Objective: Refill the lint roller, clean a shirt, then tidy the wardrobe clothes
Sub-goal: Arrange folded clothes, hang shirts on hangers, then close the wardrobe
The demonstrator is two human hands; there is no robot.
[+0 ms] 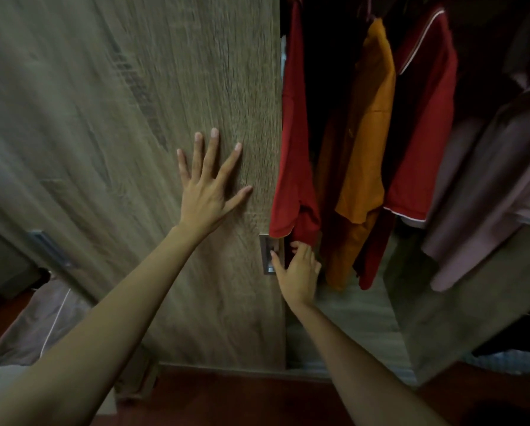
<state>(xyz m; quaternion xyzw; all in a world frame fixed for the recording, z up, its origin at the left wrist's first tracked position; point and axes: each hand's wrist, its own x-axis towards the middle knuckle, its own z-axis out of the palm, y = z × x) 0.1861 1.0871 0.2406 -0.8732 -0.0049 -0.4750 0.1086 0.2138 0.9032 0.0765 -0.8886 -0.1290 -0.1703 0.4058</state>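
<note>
the wardrobe clothes hang in the open right side of the wardrobe: a red shirt (293,167) right against the door's edge, an orange shirt (366,142) beside it, then a red shirt with white piping (423,133), and pale pinkish clothes (485,186) bunched at the far right. the wooden door (119,133) covers the left side. the left hand (208,192) lies flat on the door near its right edge, fingers spread wide apart and holding nothing. the right hand (297,272) is lower down at the door's edge, thumb by the metal handle plate (269,255), the other fingers curled around the edge behind the hem of the red shirt; how tightly they grip cannot be told. a pale cloth (39,327) lies on the dark red floor (257,401) at the lower left corner of the door. the picture is blurred.
</note>
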